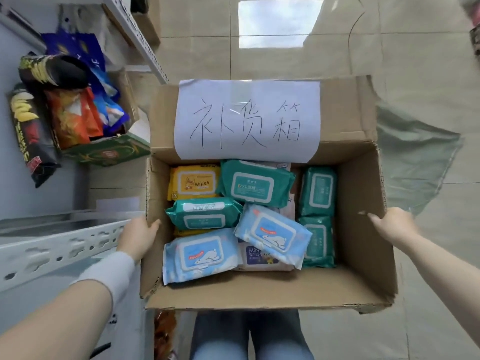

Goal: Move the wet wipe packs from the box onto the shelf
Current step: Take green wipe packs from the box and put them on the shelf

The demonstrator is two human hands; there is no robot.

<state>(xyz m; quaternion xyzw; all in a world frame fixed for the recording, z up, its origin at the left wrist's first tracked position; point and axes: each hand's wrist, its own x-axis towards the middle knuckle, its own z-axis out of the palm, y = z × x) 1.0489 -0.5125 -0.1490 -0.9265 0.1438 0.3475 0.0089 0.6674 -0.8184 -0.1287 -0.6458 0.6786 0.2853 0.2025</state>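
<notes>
Head view, wipe packs (233, 216) in box (363, 229), hands gripping sides

Single head view, steeply downward, close above open box (363, 229)

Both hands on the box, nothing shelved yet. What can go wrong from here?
1. The left hand and right hand both grip the cardboard box by its side walls; freeing one to pick a pack may tip it.
2. The wet wipe packs lie loose and overlapping, so they could slide if the box tilts.
3. The shelf stands close on the left; the box might bump its edge.
</notes>
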